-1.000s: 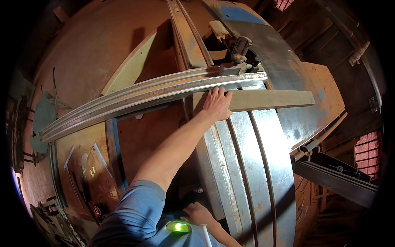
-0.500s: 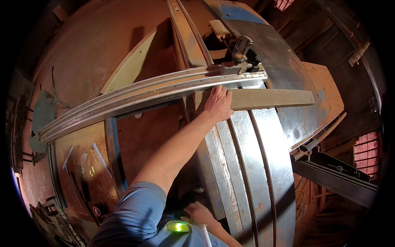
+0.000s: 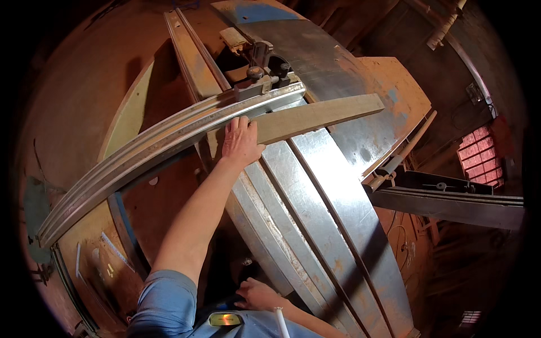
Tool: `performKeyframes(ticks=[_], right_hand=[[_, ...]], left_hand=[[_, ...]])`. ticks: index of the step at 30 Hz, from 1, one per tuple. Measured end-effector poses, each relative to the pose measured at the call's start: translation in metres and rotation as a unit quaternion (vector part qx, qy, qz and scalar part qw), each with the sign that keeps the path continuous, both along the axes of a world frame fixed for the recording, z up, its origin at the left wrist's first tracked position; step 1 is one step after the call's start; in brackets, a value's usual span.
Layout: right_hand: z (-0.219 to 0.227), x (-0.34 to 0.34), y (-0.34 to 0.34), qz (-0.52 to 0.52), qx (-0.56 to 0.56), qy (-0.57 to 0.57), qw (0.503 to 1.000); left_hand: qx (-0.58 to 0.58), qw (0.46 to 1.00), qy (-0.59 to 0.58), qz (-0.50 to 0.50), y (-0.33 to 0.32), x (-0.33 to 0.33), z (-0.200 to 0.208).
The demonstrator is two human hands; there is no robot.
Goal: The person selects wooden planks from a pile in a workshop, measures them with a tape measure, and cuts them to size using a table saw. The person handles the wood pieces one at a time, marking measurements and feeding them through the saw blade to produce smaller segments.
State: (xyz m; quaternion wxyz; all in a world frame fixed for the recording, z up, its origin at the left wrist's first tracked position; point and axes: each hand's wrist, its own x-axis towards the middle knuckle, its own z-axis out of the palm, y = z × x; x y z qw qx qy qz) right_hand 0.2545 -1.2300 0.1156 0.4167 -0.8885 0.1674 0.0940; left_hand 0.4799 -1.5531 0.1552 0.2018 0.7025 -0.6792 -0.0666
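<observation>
Long silver metal fence (image 3: pixel 169 138) leftmost; left hand (image 3: pixel 242 143) grips the left end; right hand (image 3: pixel 260 295) low, can't tell if holding. Straight brown wooden board (image 3: pixel 318 117) already lies across grooved silver metal worktop (image 3: pixel 338 180), one piece, not yet released.

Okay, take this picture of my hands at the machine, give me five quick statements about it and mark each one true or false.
1. The left hand is on the wooden board. True.
2. Both hands are on the board. False: the right hand is low, near the body.
3. The board lies across the slotted metal table. True.
4. The left sleeve is red. False: it is blue.
5. A long metal rail runs just beyond the left hand. True.
</observation>
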Motion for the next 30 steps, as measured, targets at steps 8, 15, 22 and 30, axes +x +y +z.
performKeyframes(ticks=[8,15,22,30], right_hand=[[-0.002,0.0,0.001,0.01,-0.019,-0.009,1.0],[-0.007,0.002,0.006,-0.012,-0.02,-0.013,1.0],[0.005,-0.002,-0.003,-0.081,0.05,-0.059,0.994],[0.08,-0.017,-0.12,-0.25,0.071,-0.116,0.959]], left_hand=[[-0.028,0.999,0.007,0.038,-0.01,-0.004,-0.007],[-0.015,0.999,-0.008,0.05,-0.012,-0.005,-0.006],[-0.091,0.989,0.013,0.116,0.025,0.007,-0.017],[-0.098,0.958,0.13,0.235,0.068,0.019,-0.05]])
